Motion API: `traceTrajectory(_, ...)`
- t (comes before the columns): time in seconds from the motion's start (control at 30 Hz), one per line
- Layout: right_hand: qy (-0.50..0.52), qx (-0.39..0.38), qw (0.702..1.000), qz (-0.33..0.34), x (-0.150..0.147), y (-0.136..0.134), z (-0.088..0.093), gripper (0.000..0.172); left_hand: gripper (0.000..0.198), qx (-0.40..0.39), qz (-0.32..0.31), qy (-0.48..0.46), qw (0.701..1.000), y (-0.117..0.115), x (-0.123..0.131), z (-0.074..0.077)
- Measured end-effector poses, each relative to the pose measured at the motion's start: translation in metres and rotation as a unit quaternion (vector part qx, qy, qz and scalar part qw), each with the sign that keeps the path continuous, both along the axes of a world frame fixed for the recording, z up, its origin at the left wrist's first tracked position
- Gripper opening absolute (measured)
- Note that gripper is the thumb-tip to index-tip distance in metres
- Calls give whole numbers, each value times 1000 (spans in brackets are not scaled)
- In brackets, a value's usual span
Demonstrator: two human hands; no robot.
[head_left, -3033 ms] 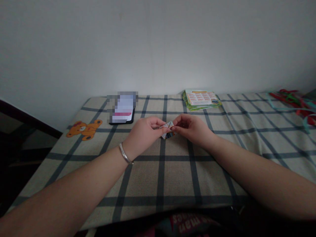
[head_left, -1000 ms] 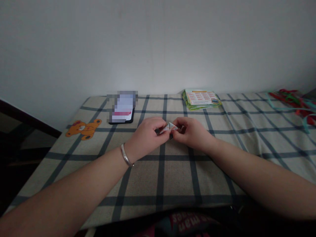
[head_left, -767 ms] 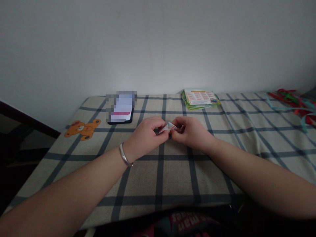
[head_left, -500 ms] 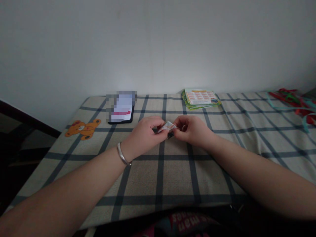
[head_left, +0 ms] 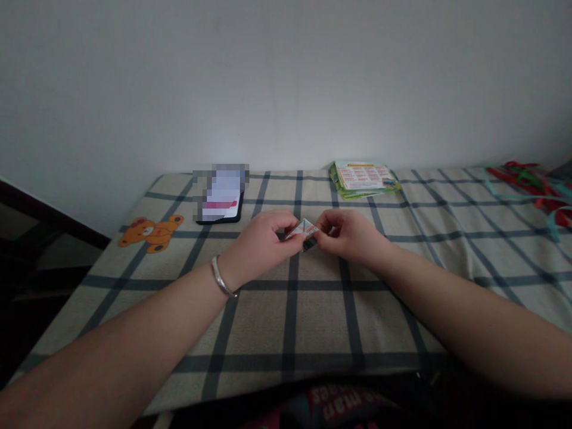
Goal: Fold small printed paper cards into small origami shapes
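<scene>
Between my two hands, over the middle of the table, is a small folded piece of printed paper (head_left: 305,227), with a pointed top and a dark opening or patch beneath. My left hand (head_left: 268,241), with a silver bangle (head_left: 221,277) on its wrist, pinches the paper's left side between thumb and fingers. On the right side, my right hand (head_left: 351,235) is closed with its thumb and curled index finger at the paper's edge. My fingers cover parts of both sides, so the whole shape of the fold is hidden.
A checked cloth (head_left: 263,333) covers the table, which meets a white wall (head_left: 286,83). At the back left lies a phone (head_left: 221,193) with its screen lit; a bear cutout (head_left: 149,233) is beside it. A stack of printed sheets (head_left: 364,178) and coloured ribbons (head_left: 531,185) lie further right.
My right fingertips have shifted very slightly on the paper's right edge, showing a bit more of its printed face. My left hand keeps its hold in the same place.
</scene>
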State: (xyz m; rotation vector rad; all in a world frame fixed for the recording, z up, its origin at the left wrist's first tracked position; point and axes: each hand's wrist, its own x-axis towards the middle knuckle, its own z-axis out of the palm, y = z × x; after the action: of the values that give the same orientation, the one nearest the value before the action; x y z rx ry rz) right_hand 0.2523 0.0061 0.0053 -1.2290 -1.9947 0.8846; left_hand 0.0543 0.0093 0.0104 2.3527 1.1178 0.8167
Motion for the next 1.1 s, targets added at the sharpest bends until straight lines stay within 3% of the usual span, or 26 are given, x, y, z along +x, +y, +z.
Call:
traceTrajectory(0.3, 49, -57, 995, 67, 7, 9, -4, 10, 27, -21, -12, -5, 1000, 2, -4, 3)
traceTrajectory(0.5, 7, -41, 999, 13, 9, 13, -8, 13, 25, -32, -1, -14, 999, 7, -6, 2)
traceTrajectory(0.63, 31, -22, 999, 23, 9, 12, -9, 12, 22, -41, 6, -8, 999, 7, -6, 3)
traceTrajectory(0.8, 63, -52, 996, 41, 7, 11, -7, 15, 23, -50, -6, -21, 999, 6, -6, 5)
traceTrajectory(0.97, 0, -36, 999, 31, 5, 7, -3, 12, 24, -46, 6, -19, 999, 6, -5, 3)
traceTrajectory(1.1, -15, -9, 999, 27, 3, 5, -2, 21, 25, -45, 8, -22, 999, 6, -4, 3)
